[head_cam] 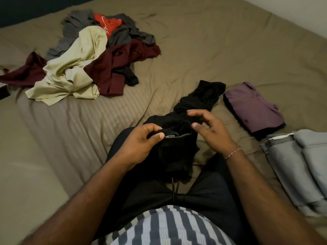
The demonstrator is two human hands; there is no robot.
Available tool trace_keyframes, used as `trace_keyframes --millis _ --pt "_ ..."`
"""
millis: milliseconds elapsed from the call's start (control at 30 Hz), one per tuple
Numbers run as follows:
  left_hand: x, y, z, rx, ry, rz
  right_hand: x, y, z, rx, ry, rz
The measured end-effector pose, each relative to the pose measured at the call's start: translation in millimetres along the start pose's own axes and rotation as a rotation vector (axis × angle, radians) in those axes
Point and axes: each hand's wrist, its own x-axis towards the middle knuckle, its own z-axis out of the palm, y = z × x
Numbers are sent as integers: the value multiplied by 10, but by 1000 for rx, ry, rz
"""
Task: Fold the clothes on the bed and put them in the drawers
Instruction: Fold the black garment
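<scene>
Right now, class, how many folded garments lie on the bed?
2: a purple garment right of the black garment being handled, and a grey garment at the right edge. Others may lie out of view.

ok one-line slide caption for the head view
Left hand pinches a black garment on the bed; right hand hovers open, unfolded pile behind.

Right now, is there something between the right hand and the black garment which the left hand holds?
Nothing visible. The right hand hovers open just above the black garment, with no other thing between them. The left hand pinches its zipper edge. The folded purple garment lies apart, to the right.
</scene>
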Motion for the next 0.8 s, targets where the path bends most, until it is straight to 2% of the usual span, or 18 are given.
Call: trace_keyframes --millis 67,133,267,333,400,467,533,600,733,800 --pt "4 -2 1 -73 -27 -10 -21 -157 163 58 -160 -3" --pt "8 -7 6 -145 -37 -18 -26 -226 286 -46 -201 0" --pt "39 -28 2 -208 9 -110 -14 -266 361 -370 35 -154" --pt "48 -55 -1 -146 14 -171 4 -277 383 -475 115 -122" --pt "49 -61 12 -127 -7 -183 -34 -282 415 -473 208 -30" --pt "40 -30 41 -191 -13 -154 -114 -306 466 -439 297 -10" --pt "27 -8 68 -268 -10 -141 -224 -353 564 -296 302 9" --pt "10 -1 108 -326 -7 -148 -307 -403 676 -108 293 78" --pt "-3 9 160 -354 26 -149 -314 -377 780 79 342 208" --pt "-5 13 155 -356 22 -142 -289 -358 780 256 347 313"
